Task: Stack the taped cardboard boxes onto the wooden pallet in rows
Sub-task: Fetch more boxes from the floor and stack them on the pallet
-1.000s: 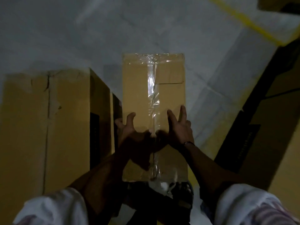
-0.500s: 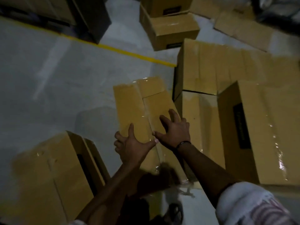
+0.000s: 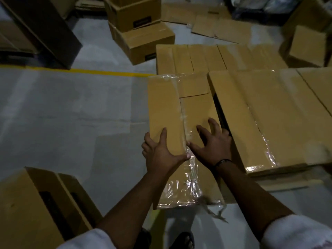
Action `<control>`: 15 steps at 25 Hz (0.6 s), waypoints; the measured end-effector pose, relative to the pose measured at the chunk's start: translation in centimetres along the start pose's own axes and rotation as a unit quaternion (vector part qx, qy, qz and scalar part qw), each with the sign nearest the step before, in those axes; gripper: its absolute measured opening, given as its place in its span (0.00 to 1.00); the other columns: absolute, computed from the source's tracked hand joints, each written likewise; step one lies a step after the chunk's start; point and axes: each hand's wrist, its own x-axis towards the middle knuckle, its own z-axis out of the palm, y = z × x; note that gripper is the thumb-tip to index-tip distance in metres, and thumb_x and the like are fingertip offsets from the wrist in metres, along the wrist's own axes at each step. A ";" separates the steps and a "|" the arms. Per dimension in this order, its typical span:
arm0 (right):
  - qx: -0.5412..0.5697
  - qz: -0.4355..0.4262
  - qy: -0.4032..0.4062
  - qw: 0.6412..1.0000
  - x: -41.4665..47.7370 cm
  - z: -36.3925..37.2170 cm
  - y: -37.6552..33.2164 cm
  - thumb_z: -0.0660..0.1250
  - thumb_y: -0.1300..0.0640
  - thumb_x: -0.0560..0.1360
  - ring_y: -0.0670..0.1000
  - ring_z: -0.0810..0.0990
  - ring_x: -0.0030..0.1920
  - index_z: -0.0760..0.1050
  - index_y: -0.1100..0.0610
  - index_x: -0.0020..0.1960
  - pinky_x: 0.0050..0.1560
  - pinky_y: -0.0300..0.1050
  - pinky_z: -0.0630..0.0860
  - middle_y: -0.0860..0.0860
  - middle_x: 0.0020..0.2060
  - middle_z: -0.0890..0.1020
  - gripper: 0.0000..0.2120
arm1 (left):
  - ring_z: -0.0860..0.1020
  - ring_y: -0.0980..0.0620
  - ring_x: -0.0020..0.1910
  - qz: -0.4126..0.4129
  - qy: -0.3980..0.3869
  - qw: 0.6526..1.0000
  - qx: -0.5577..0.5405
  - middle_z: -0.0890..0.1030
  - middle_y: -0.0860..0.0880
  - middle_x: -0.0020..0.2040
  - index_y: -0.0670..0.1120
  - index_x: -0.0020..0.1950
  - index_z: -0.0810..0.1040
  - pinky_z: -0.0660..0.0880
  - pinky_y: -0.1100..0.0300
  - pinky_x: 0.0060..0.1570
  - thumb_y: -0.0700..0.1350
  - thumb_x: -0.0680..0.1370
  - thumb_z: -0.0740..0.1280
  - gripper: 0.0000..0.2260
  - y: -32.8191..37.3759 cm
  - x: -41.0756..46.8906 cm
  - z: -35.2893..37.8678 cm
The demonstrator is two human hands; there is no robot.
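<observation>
The person holds a taped box (image 3: 179,119) long-ways in front of the body, at the left end of a row of stacked boxes (image 3: 265,114); a narrow dark gap parts its right side from the nearest of them, and its far end lies close against a back row of boxes (image 3: 203,56); whether it already rests on anything underneath cannot be told, and the wooden pallet itself cannot be made out in the dim light. Clear tape runs down the middle of its top and hangs crumpled and loose at the near end. Both hands are clamped on this box, side by side near its middle; the left hand (image 3: 159,153) has its thumb laid over the top by the tape seam and its fingers wrapped round the left edge; the right hand (image 3: 213,146) is spread on the top with its outer fingers hooked over the right edge into the gap; a dark wristband (image 3: 222,161) sits on that wrist. The grey floor (image 3: 62,114) carries a yellow line (image 3: 107,72); two more boxes (image 3: 36,203) stand at lower left, others (image 3: 142,36) are piled beyond the line, and flattened cardboard (image 3: 215,26) lies further back.
</observation>
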 end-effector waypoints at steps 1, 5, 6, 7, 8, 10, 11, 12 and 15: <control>-0.001 0.001 0.006 1.000 0.2 0.2 1.5 0.65 0.25 0.68 0.62 0.63 0.70 0.69 0.38 0.71 0.69 0.60 0.66 0.44 0.79 0.55 0.35 | 0.50 0.36 0.77 0.005 -0.004 1.000 0.002 0.44 0.45 0.80 0.62 0.82 0.52 0.63 0.37 0.73 0.76 0.58 0.75 0.58 0.6 0.4 1.3; 0.020 -0.018 -0.004 1.000 2.2 2.1 6.4 0.64 0.25 0.69 0.60 0.64 0.69 0.67 0.38 0.73 0.69 0.59 0.66 0.44 0.79 0.56 0.36 | 0.49 0.36 0.77 0.012 -0.005 1.000 0.018 0.43 0.44 0.79 0.62 0.82 0.52 0.62 0.39 0.73 0.75 0.59 0.76 0.58 2.1 2.6 5.4; 0.017 -0.024 -0.024 0.999 2.8 2.7 7.3 0.64 0.25 0.69 0.61 0.64 0.70 0.65 0.38 0.74 0.70 0.59 0.65 0.44 0.80 0.55 0.37 | 0.49 0.36 0.77 0.012 -0.003 1.000 0.023 0.43 0.44 0.79 0.61 0.82 0.52 0.61 0.39 0.73 0.75 0.59 0.76 0.58 1.9 3.2 6.3; 0.009 -0.027 -0.051 0.998 3.3 3.2 8.0 0.63 0.25 0.68 0.62 0.63 0.72 0.64 0.38 0.75 0.71 0.59 0.64 0.45 0.80 0.54 0.39 | 0.49 0.36 0.77 0.014 -0.003 0.999 0.030 0.43 0.44 0.79 0.61 0.82 0.52 0.61 0.39 0.72 0.75 0.59 0.76 0.58 1.7 3.5 7.0; 0.001 -0.028 -0.080 0.996 3.6 3.8 8.6 0.62 0.24 0.68 0.63 0.62 0.73 0.62 0.38 0.76 0.71 0.60 0.62 0.45 0.81 0.52 0.40 | 0.49 0.36 0.77 0.018 -0.003 0.999 0.040 0.43 0.44 0.80 0.61 0.82 0.52 0.62 0.39 0.72 0.75 0.59 0.76 0.58 1.5 3.7 7.8; -0.017 -0.033 -0.116 0.993 3.9 4.6 9.4 0.61 0.25 0.70 0.63 0.57 0.76 0.59 0.38 0.78 0.72 0.61 0.59 0.46 0.81 0.49 0.40 | 0.49 0.36 0.77 0.023 -0.004 0.998 0.061 0.42 0.44 0.80 0.61 0.82 0.52 0.62 0.38 0.72 0.77 0.58 0.75 0.59 1.2 4.0 8.9; -0.023 -0.035 -0.123 0.992 3.9 4.7 9.5 0.61 0.26 0.71 0.64 0.54 0.77 0.57 0.38 0.79 0.73 0.63 0.57 0.46 0.82 0.48 0.40 | 0.49 0.36 0.77 0.023 -0.006 0.997 0.069 0.41 0.45 0.80 0.61 0.82 0.51 0.62 0.38 0.72 0.77 0.58 0.74 0.59 1.1 4.2 9.2; -0.029 -0.035 -0.128 0.991 3.7 4.8 9.4 0.59 0.26 0.73 0.64 0.50 0.78 0.55 0.38 0.80 0.75 0.64 0.54 0.45 0.82 0.46 0.39 | 0.48 0.36 0.78 0.025 -0.010 0.997 0.076 0.40 0.45 0.81 0.61 0.82 0.49 0.61 0.37 0.72 0.78 0.59 0.74 0.59 1.0 4.3 9.2; -0.045 -0.036 -0.132 0.990 1.8 5.2 8.9 0.52 0.28 0.77 0.65 0.37 0.80 0.47 0.41 0.82 0.77 0.67 0.46 0.47 0.82 0.41 0.38 | 0.47 0.34 0.79 0.038 -0.043 0.994 0.092 0.32 0.44 0.81 0.61 0.83 0.45 0.60 0.35 0.72 0.79 0.60 0.70 0.59 0.9 4.0 8.8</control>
